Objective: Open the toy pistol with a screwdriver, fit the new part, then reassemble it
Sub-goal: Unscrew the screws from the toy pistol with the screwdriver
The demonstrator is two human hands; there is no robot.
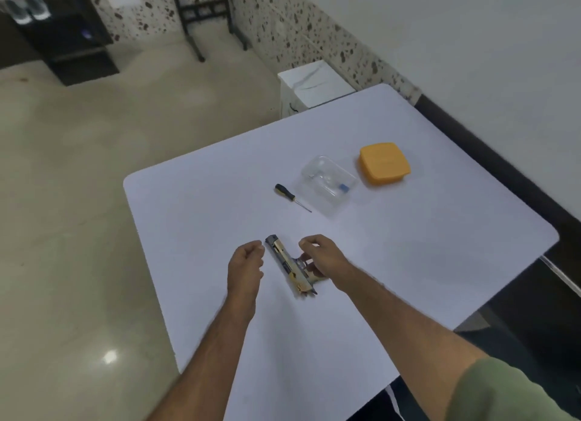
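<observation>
Two hands over the toy pistol [290, 265]: left hand [245, 268] loosely curled, empty; right hand [320, 257] pinching its grip.

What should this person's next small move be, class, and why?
Probably reach the left hand forward for the screwdriver. The toy pistol lies flat on the table with the right hand at its grip, the left hand holds nothing, and the screwdriver lies untouched.

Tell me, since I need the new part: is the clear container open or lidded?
Open. The clear container has no lid on; the orange lid lies beside it on the table.
</observation>
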